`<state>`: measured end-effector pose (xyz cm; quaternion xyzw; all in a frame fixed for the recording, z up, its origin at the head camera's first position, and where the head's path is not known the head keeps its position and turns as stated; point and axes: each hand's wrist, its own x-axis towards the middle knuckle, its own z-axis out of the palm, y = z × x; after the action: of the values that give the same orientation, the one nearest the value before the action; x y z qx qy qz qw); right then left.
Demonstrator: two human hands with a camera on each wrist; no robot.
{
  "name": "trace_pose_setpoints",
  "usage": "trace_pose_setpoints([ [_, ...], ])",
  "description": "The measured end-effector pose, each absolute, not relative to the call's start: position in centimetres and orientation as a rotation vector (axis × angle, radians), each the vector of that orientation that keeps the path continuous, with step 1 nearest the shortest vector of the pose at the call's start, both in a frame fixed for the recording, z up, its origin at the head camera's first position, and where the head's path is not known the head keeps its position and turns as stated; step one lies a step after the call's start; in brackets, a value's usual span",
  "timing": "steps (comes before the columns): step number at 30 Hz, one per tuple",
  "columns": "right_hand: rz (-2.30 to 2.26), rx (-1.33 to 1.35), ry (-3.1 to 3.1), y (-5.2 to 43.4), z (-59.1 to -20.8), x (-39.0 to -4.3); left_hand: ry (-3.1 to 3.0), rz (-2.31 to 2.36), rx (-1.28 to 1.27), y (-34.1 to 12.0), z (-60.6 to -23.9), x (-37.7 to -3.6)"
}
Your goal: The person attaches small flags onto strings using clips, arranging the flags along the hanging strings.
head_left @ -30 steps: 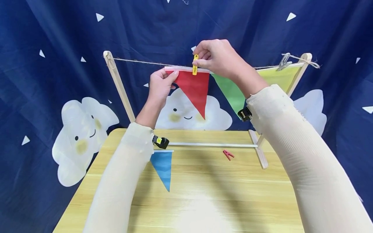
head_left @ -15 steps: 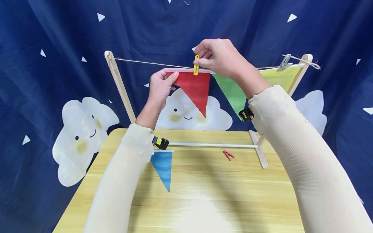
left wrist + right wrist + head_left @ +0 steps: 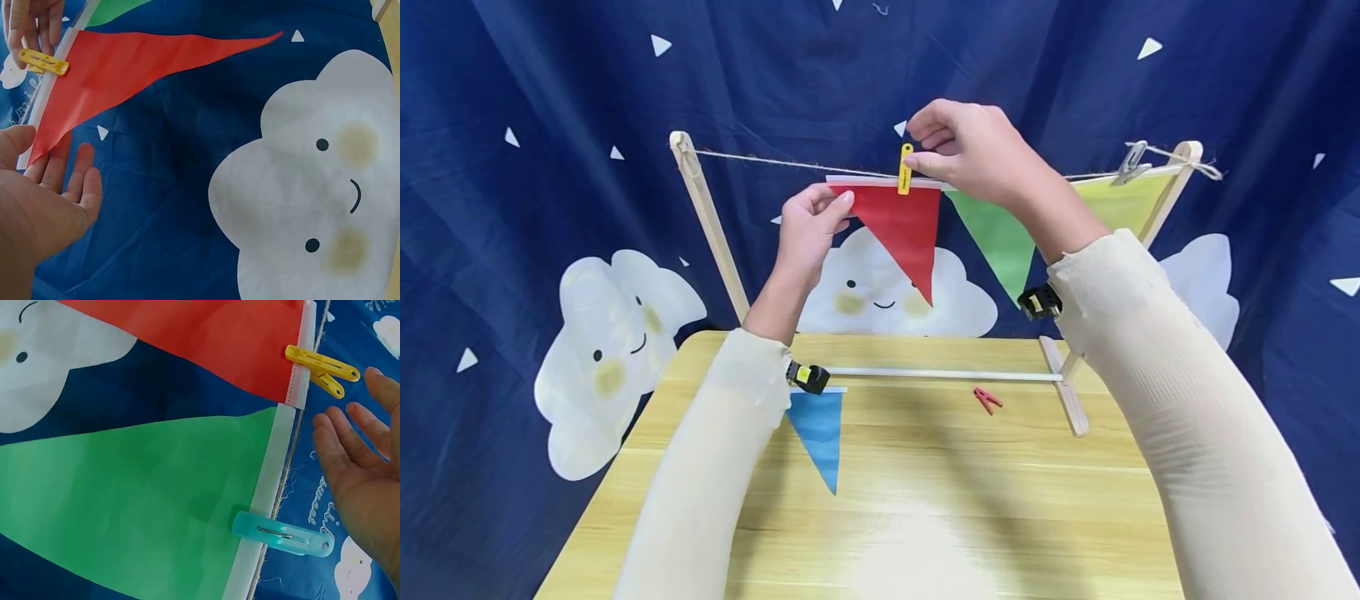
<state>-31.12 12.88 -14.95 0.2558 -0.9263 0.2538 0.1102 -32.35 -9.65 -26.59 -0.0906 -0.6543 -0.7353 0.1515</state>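
A red pennant point(image 3: 898, 225) hangs from the twine point(image 3: 760, 158), pinned by a yellow peg point(image 3: 905, 169). My right hand point(image 3: 928, 146) hovers just right of the peg. In the right wrist view its fingers point(image 3: 350, 434) are straight and apart from the yellow peg point(image 3: 322, 365). My left hand point(image 3: 838, 204) is at the pennant's top left corner. In the left wrist view its thumb and loosely spread fingers point(image 3: 59, 169) lie either side of the red pennant's point(image 3: 137, 59) corner without pinching it.
A green pennant point(image 3: 996, 237) with a teal peg point(image 3: 281, 534) and a yellow pennant point(image 3: 1120, 200) with a metal clip point(image 3: 1131, 161) hang to the right. The wooden frame point(image 3: 707, 217) stands on a table point(image 3: 962, 517). A blue pennant point(image 3: 818, 429) and red peg point(image 3: 987, 399) lie there.
My right hand has let go of the yellow peg and its fingers have opened. My left hand has loosened its pinch on the red pennant's corner.
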Motion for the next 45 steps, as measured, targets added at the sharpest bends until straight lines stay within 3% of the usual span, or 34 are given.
trace_pose_setpoints([
  [17,1.068,0.784,-2.606,15.4,-17.8,-27.8,-1.887,-1.93,-0.406,-11.6,-27.3,-29.5],
  [25,1.074,0.979,-2.428,16.8,-21.3,-25.7,-2.001,-1.828,-0.456,-12.2,-28.8,-28.0],
  [45,1.157,0.96,-2.355,19.5,-28.8,-23.3,-2.219,-1.613,-0.543,-13.1,-33.8,-25.9],
])
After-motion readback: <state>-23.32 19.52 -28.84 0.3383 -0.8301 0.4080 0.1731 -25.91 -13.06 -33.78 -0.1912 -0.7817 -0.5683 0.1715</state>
